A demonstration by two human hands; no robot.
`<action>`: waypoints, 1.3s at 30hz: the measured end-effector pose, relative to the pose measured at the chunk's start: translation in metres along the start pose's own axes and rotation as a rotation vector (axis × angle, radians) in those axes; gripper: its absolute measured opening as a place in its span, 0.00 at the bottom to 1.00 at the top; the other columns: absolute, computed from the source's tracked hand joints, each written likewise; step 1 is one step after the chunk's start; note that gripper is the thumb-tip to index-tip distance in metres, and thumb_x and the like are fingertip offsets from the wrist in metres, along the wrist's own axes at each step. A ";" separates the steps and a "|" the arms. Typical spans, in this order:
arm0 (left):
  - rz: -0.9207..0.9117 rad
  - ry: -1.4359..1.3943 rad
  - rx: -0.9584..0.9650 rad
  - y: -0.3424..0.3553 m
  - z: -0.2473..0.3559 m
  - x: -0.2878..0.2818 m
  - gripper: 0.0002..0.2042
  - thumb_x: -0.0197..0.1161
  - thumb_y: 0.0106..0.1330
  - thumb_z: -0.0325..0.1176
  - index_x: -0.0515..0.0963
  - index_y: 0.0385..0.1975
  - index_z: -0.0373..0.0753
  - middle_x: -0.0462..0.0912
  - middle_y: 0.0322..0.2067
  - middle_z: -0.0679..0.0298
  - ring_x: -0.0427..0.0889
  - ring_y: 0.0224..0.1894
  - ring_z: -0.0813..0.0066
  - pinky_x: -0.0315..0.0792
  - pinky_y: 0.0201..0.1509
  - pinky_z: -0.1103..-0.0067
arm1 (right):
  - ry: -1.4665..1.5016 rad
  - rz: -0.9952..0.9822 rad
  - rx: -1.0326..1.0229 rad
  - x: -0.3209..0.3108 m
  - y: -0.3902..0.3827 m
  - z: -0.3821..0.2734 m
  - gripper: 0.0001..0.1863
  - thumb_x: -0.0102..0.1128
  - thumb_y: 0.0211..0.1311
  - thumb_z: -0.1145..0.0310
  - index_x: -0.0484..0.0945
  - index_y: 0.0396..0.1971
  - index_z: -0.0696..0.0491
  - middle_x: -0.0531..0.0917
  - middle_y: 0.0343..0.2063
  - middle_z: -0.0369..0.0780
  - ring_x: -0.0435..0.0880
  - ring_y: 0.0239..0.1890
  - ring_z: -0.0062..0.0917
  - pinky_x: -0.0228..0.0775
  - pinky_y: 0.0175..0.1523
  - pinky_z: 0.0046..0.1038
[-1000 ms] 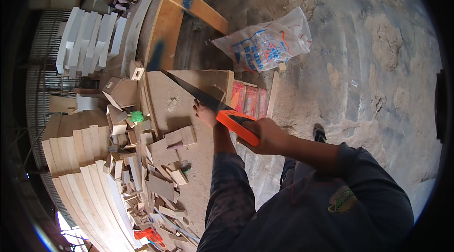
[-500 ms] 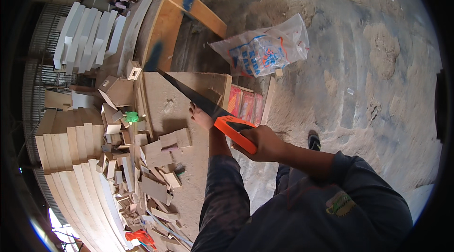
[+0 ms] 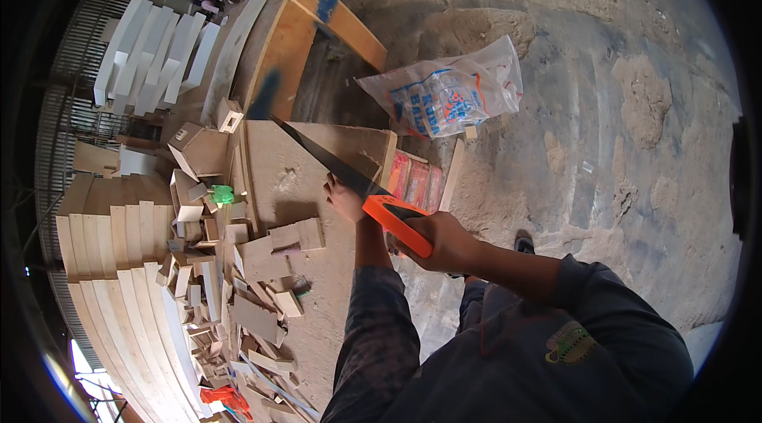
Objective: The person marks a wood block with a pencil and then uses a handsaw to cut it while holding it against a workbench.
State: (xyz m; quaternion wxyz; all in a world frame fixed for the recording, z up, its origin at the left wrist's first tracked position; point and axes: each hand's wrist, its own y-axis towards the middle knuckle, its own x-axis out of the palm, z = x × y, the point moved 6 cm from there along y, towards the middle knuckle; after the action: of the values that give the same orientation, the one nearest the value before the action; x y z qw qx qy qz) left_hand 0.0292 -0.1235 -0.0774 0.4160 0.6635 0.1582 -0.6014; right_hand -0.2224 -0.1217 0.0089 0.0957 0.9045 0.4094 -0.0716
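Observation:
My right hand (image 3: pixel 446 242) is wrapped round the orange and black handle of a hand saw (image 3: pixel 317 149). The dark blade slants up and left across a dusty particle board (image 3: pixel 290 177). My left hand (image 3: pixel 346 199) is on that board under the blade, fingers curled; what they grip, if anything, is hidden. Loose offcuts (image 3: pixel 254 312) lie along the board's left side, near a small green object (image 3: pixel 223 194).
Stacked planks (image 3: pixel 119 328) and white boards (image 3: pixel 151 54) line the left. Beyond the board stand a wooden frame (image 3: pixel 274 58), a plastic bag (image 3: pixel 496 70) and red packages (image 3: pixel 421 181). A foot (image 3: pixel 524 240) is on the concrete floor (image 3: pixel 595 145).
The view has shifted a little, showing more white sheet at the top. Saw and hands sit slightly lower in the picture than a second ago; my grip looks the same.

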 end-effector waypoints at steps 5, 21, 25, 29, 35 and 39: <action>0.005 0.081 -0.034 -0.003 0.005 -0.007 0.16 0.46 0.63 0.30 0.72 0.50 0.42 0.73 0.52 0.66 0.72 0.52 0.63 0.70 0.48 0.65 | -0.040 -0.023 0.018 -0.007 -0.047 0.001 0.11 0.63 0.54 0.61 0.78 0.32 0.53 0.80 0.22 0.46 0.80 0.27 0.45 0.73 0.33 0.38; -0.048 0.051 -0.081 -0.004 0.003 -0.014 0.16 0.52 0.61 0.38 0.72 0.48 0.41 0.73 0.51 0.65 0.72 0.53 0.61 0.70 0.48 0.62 | -0.067 -0.104 0.113 -0.008 -0.039 -0.011 0.11 0.60 0.55 0.62 0.78 0.35 0.51 0.82 0.27 0.45 0.81 0.32 0.44 0.73 0.37 0.39; 0.072 -0.011 0.022 -0.003 -0.011 -0.001 0.16 0.51 0.61 0.37 0.72 0.48 0.41 0.74 0.51 0.65 0.72 0.53 0.61 0.70 0.48 0.62 | -0.092 -0.070 0.057 -0.004 -0.008 -0.019 0.10 0.60 0.55 0.61 0.77 0.32 0.52 0.81 0.26 0.45 0.81 0.31 0.44 0.73 0.36 0.40; 0.016 -0.028 0.040 -0.003 0.010 -0.011 0.16 0.51 0.60 0.35 0.72 0.48 0.41 0.73 0.51 0.65 0.72 0.53 0.60 0.69 0.49 0.62 | 0.003 0.009 0.079 0.005 0.025 -0.005 0.10 0.60 0.55 0.61 0.77 0.31 0.52 0.81 0.24 0.46 0.81 0.29 0.45 0.73 0.36 0.40; -0.006 0.010 -0.036 -0.002 0.002 -0.011 0.16 0.51 0.61 0.36 0.72 0.49 0.41 0.74 0.51 0.64 0.71 0.54 0.59 0.69 0.51 0.62 | -0.062 -0.031 0.078 -0.011 -0.043 -0.019 0.11 0.62 0.55 0.61 0.78 0.30 0.53 0.81 0.22 0.45 0.81 0.28 0.44 0.74 0.34 0.36; 0.129 -0.080 0.040 -0.001 -0.021 0.006 0.17 0.50 0.61 0.37 0.72 0.49 0.41 0.74 0.51 0.64 0.71 0.54 0.60 0.69 0.50 0.62 | -0.031 0.007 0.056 -0.001 -0.012 -0.016 0.11 0.60 0.54 0.61 0.77 0.30 0.53 0.81 0.24 0.47 0.81 0.29 0.45 0.73 0.35 0.40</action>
State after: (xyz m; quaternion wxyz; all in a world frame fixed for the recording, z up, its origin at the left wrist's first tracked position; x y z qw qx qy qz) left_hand 0.0439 -0.1094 -0.0847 0.4468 0.6558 0.0864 -0.6023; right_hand -0.2307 -0.1109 0.0234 0.0771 0.9071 0.4023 -0.0968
